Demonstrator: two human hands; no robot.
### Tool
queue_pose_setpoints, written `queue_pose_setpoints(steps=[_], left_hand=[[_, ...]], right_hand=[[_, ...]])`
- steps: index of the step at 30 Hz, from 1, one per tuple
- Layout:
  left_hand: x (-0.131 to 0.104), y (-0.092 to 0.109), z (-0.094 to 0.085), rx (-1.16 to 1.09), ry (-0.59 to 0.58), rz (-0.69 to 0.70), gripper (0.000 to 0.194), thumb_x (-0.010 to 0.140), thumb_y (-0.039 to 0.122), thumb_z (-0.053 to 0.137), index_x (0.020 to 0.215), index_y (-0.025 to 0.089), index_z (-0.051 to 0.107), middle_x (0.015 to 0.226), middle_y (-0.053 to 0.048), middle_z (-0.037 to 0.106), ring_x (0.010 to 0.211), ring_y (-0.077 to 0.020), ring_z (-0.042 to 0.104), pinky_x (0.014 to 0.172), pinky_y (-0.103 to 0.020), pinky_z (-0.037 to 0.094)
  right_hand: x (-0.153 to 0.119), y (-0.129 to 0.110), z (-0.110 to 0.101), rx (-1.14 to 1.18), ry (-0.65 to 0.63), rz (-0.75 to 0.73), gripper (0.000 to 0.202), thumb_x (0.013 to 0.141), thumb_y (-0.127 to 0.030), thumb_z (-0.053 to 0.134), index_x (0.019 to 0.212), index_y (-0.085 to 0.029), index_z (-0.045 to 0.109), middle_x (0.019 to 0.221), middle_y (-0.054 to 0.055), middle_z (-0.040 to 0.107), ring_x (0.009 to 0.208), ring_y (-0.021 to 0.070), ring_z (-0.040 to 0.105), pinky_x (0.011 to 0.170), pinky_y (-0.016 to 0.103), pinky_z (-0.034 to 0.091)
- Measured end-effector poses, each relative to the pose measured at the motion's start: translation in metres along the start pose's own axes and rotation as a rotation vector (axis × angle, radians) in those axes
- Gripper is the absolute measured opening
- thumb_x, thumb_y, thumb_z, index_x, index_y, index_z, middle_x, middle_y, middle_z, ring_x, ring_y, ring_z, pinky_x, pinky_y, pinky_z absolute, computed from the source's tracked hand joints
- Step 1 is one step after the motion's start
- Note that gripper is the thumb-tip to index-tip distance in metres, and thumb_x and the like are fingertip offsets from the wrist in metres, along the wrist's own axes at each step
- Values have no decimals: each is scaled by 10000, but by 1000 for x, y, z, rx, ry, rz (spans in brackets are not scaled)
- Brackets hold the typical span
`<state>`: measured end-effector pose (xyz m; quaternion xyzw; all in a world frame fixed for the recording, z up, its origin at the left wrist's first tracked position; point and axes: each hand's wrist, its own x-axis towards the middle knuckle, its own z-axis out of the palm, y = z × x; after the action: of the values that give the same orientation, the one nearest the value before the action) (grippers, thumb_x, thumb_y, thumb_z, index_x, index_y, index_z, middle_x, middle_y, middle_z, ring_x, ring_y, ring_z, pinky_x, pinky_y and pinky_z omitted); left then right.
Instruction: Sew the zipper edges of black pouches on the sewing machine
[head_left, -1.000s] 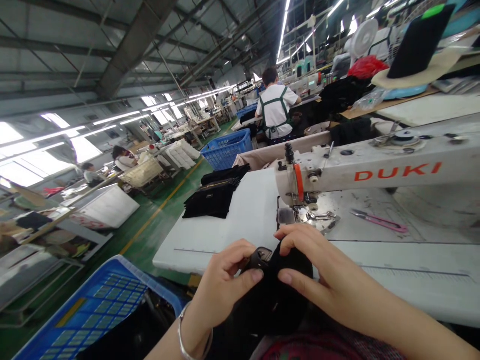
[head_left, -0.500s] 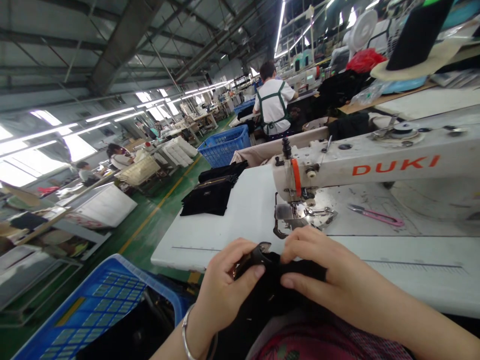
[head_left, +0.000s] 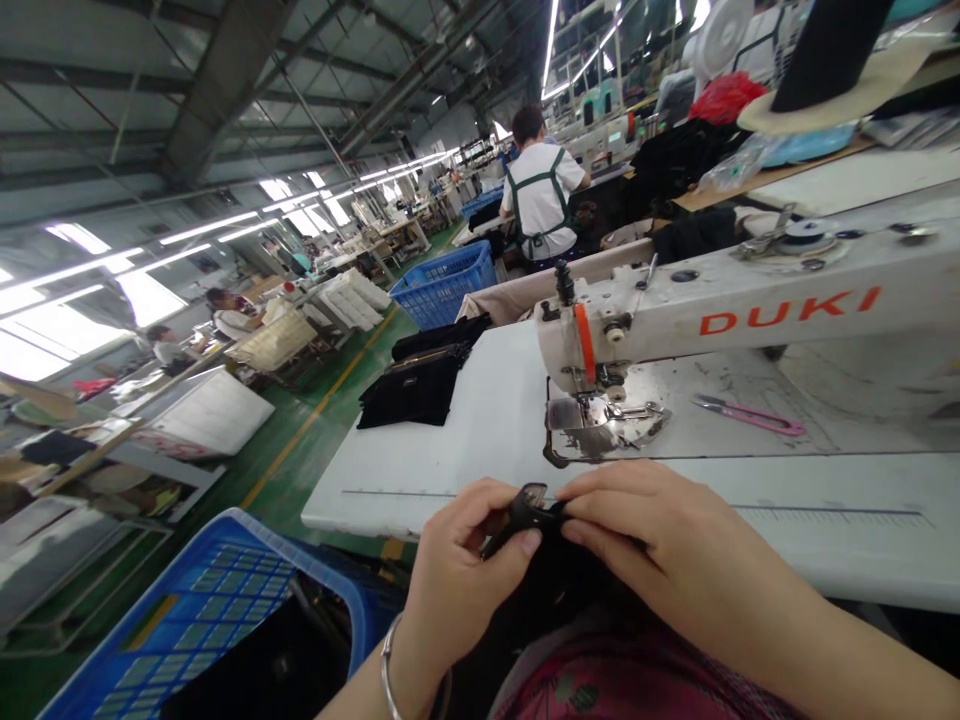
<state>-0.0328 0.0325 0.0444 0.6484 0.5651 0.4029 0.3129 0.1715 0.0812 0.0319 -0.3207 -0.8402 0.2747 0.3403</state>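
Note:
A black fabric piece (head_left: 551, 580) with a dark, curled edge is held over my lap, at the front edge of the white sewing table (head_left: 480, 450). My left hand (head_left: 472, 565), with a silver bangle at the wrist, pinches its curled edge between thumb and fingers. Close beside it, my right hand (head_left: 645, 520) has thumb and fingertips pressed together on the black fabric. Beyond the hands stands the sewing machine (head_left: 750, 310), its needle area just past my fingertips. Pink-handled thread snips (head_left: 757, 417) lie on the machine bed. The fabric's lower part is in shadow.
Black pieces (head_left: 416, 385) are stacked at the table's left end. A blue basket (head_left: 247, 530) holding black items stands at the lower left, another blue basket (head_left: 446, 285) farther off. A person in a white shirt (head_left: 541, 195) sits ahead, facing away.
My right thumb and fingers have closed together on the fabric, nearer to my left hand. The view has shifted slightly.

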Motion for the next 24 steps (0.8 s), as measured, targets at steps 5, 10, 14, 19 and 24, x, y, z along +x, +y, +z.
queue_pose_setpoints(steps=[5,10,14,19,24], left_hand=[[0,1,4,-31,64,-61,66,834,184,642,889,190,679,829,5,641,773,-116,584,710,-200,466],[1,3,1,28,52,-48,90,838,173,633,899,196,695,833,8,664,769,-113,597,702,-195,469],[1,4,-1,48,-62,7,108,861,188,628,936,228,694,881,14,682,819,-121,619,743,-212,472],[1,3,1,190,-4,94,127,850,181,642,953,241,687,881,15,673,800,-120,608,722,-220,467],[1,-5,9,222,98,92,136,816,148,643,930,219,664,842,11,642,761,-129,588,691,-235,468]], right_hand=[[1,3,-4,23,-109,5,196,951,-271,517,954,-278,712,1066,-14,686,1020,185,564,915,366,448],[2,8,-18,24,-304,43,247,965,-305,473,938,-250,712,1022,21,689,994,195,582,939,387,449],[4,11,-23,174,-353,-44,225,957,-252,488,979,-270,711,1134,6,664,1095,160,568,968,303,442],[0,19,-18,43,-179,11,229,945,-287,537,790,-250,701,865,-29,700,791,140,616,748,282,460],[-12,20,-18,-217,88,-86,243,939,-382,541,794,-249,683,853,2,674,806,192,583,753,360,409]])
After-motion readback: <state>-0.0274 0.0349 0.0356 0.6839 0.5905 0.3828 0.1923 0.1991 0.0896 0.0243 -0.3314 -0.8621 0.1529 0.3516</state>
